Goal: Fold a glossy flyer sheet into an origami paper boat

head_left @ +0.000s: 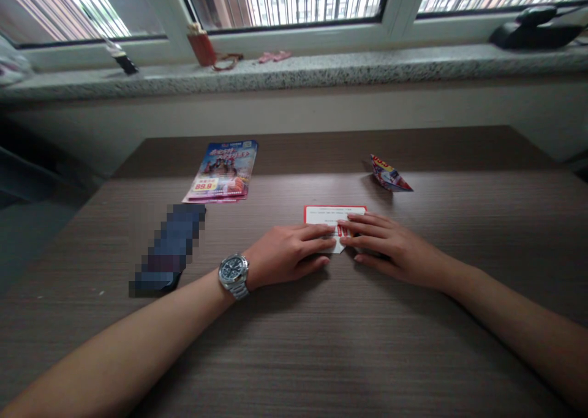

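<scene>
A small sheet of printed paper (328, 215), white with a red border, lies flat on the table in front of me. Its lower edge looks folded, with a slanted corner between my hands. My left hand (294, 250) rests on its left side, fingers stretched out across the paper. From the other side, my right hand (390, 243) lies on the right part, its fingers extended and slightly apart. Both hands hide much of the paper's lower half. Behind the right hand stands a folded paper boat (389, 176) in printed colours.
A stack of colourful flyers (225, 170) lies at the back left of the wooden table (294, 344). Nearer me is a phone (169, 246), its screen blurred out. Along the stone windowsill (321, 69) sit a red case (201, 46) and a black object (535, 29).
</scene>
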A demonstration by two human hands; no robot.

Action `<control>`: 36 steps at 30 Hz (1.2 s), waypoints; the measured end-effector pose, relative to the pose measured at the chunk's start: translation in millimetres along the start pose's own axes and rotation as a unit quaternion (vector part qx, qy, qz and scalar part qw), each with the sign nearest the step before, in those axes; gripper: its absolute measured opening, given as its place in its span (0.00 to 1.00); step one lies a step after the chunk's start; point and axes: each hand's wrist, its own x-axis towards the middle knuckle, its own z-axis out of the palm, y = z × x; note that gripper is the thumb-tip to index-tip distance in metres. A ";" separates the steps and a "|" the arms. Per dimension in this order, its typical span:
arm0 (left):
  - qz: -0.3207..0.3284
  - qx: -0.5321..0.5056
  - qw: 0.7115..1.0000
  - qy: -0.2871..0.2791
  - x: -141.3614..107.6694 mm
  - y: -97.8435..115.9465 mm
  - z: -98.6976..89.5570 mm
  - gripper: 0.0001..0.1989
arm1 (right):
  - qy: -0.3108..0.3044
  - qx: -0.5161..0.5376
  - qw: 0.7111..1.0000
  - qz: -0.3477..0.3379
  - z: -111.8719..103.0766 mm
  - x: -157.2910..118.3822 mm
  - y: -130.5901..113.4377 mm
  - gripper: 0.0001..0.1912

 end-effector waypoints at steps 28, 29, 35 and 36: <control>0.027 0.021 0.999 -0.026 0.6 4.8 -4.9 0.20 | 0.012 0.013 1.000 0.011 0.7 0.4 0.4 0.25; 0.027 0.021 0.999 -0.026 0.6 4.8 -4.9 0.20 | 0.013 0.014 1.000 0.012 0.8 0.4 0.4 0.25; 0.030 0.009 0.999 -0.022 0.7 4.8 -5.4 0.20 | 0.017 0.024 0.999 0.014 0.9 0.8 0.6 0.26; 0.031 0.008 0.999 -0.021 0.7 4.7 -5.3 0.20 | 0.018 0.027 0.999 0.014 0.8 1.0 0.5 0.26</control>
